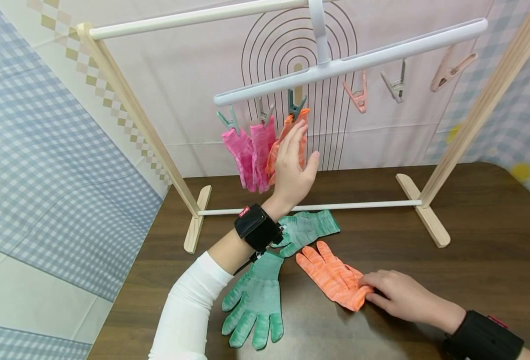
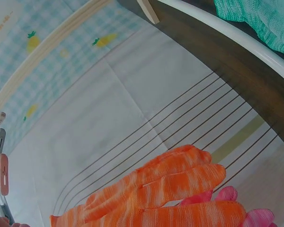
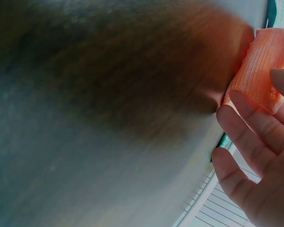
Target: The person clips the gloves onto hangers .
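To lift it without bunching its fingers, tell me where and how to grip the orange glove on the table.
Pinch the cuff, probably best from the right: the orange glove lies with its fingers pointing away and to the left, so the cuff end is nearest the right hand, which pinches it there.

Downward head view, close wrist views, head and left sharing hanging orange glove [image 2: 180,184]

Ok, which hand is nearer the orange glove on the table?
Right. The right hand pinches that orange glove at its cuff; the left hand is raised away from it, by the hanging orange glove.
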Action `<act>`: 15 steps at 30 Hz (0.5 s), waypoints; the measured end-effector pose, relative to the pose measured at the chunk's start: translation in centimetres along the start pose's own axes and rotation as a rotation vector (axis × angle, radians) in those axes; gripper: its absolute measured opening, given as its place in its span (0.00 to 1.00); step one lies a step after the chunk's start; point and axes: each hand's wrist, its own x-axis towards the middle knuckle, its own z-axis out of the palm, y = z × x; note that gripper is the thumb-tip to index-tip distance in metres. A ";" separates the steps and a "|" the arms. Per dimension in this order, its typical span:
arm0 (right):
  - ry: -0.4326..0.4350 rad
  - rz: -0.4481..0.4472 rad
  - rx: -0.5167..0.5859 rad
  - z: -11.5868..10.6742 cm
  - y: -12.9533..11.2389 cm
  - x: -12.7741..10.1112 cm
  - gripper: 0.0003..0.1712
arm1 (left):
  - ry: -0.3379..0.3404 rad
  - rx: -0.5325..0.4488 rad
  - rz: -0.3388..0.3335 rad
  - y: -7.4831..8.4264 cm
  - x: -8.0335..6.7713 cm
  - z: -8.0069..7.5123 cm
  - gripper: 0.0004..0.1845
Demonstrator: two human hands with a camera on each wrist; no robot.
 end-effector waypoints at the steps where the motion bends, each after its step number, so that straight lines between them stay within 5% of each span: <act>1: 0.003 -0.003 0.000 0.0 0.0 0.0 0.07 | -0.001 0.002 -0.001 0.0 0.0 0.0 0.25; 15: 0.028 -0.023 -0.022 0.2 0.0 0.1 0.09 | -0.047 -0.015 -0.059 0.2 0.5 0.3 0.24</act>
